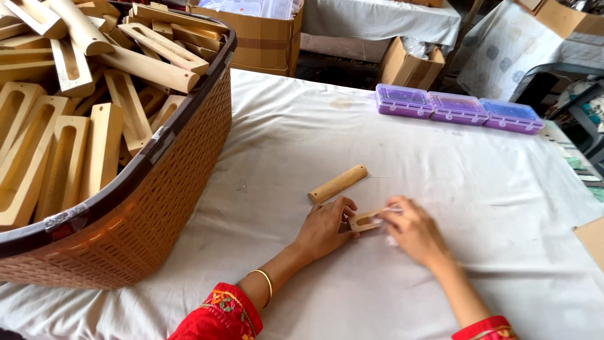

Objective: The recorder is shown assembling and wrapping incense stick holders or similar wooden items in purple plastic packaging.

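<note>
Three purple boxes (457,107); hands (371,230) hold slotted wood (367,220).

— Where am I working here?

— A small craft workshop, by the look of it. I've got a cloth-covered table (440,157), a big woven basket (170,189) heaped with cut wooden pieces (63,151), and three purple plastic cases (457,107) lined up.

— And behind me?

— Cardboard boxes (264,38) stacked against more covered tables, like a packing room.

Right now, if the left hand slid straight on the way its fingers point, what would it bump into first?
The left hand points up and right. Its fingers already touch the slotted wooden piece held with the right hand; past that, probably bare white cloth.
</note>
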